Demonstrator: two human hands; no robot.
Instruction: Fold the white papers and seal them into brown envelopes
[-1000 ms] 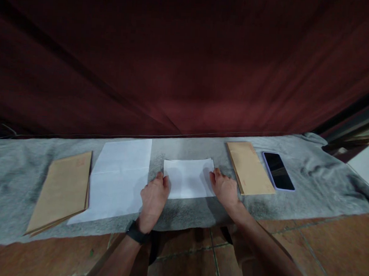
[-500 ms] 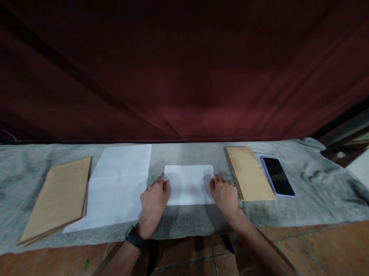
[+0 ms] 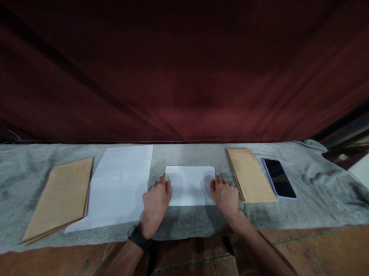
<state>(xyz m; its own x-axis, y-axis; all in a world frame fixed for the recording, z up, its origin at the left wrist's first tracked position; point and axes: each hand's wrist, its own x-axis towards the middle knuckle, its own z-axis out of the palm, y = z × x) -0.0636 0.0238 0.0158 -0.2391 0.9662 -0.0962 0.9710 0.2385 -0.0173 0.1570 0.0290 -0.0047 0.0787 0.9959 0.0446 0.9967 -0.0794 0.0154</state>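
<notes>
A folded sheet of white paper point(image 3: 190, 185) lies in front of me on a grey cloth. My left hand point(image 3: 156, 197) is closed at its left edge, thumb on top and the other fingers curled. At the right edge my right hand point(image 3: 226, 196) grips the same paper in a similar pinch. Left of my left hand lies a larger white sheet point(image 3: 118, 186) with a crease across it. Close by my right hand is a small stack of brown envelopes point(image 3: 252, 174).
A second stack of brown envelopes point(image 3: 60, 195) rests at the far left. Beyond the right-hand envelopes lies a phone point(image 3: 279, 179) in a purple case. The grey cloth point(image 3: 320, 194) covers the surface, and a dark red curtain point(image 3: 188, 72) hangs behind it. Floor tiles show below.
Both hands keep their hold on the folded paper, with hardly any movement. The whole view has shifted very slightly.
</notes>
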